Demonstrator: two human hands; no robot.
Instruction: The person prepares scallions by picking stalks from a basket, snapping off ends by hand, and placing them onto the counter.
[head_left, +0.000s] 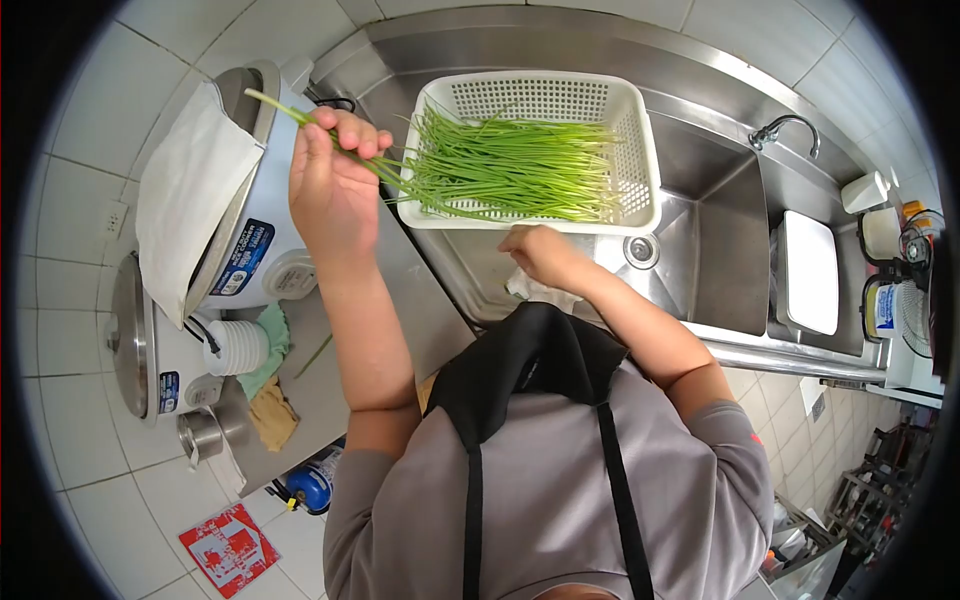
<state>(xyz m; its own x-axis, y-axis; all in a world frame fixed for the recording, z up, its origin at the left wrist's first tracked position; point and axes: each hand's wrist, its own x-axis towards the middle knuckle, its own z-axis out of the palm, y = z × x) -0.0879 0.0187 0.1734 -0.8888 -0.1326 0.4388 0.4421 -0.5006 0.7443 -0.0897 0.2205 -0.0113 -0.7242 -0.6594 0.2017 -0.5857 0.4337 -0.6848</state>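
My left hand (335, 190) is raised left of the basket, its thumb and fingers closed on a few green stalks whose pale ends point up and left. The stalks' other ends reach over the rim of a white plastic basket (450, 86). Inside the basket lies a thick layer of long thin green stalks (530, 165), mostly side by side. My right hand (540, 252) is just below the basket's near edge, its fingers curled down; whether it holds anything is hidden. A white cloth (535, 290) lies just under this hand.
Large rice cookers (215, 200) stand at the left, one covered by a white cloth. Right of the basket is a steel sink (700, 250) with a faucet (785, 130). Farther right sits a white lidded box (808, 272). A loose stalk (314, 356) lies on the left counter.
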